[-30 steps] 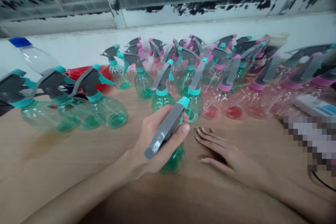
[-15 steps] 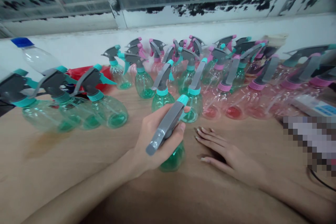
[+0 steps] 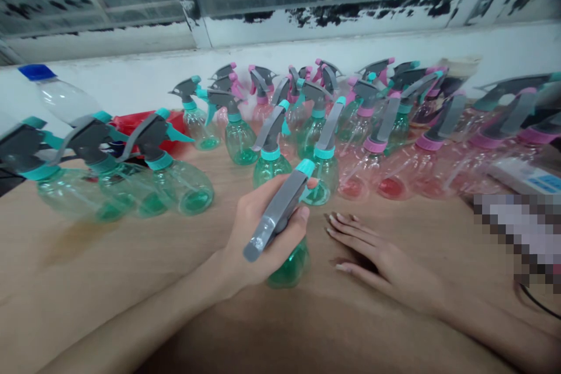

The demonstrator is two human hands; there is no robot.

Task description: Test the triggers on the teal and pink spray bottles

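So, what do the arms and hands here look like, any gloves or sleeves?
They are a person's. The left hand and right hand are ungloved; no sleeve shows on the left forearm or right forearm. I see no watch or ring, though part of the left hand is hidden. The right fingers have longish nails.

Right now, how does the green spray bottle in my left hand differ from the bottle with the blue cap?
The green spray bottle is tinted green; the blue-capped bottle looks colourless. The green spray bottle has a gray trigger head; the blue-capped bottle has a plain cap. Your left hand grips the green spray bottle, while the blue-capped bottle stands untouched. Both are see-through.
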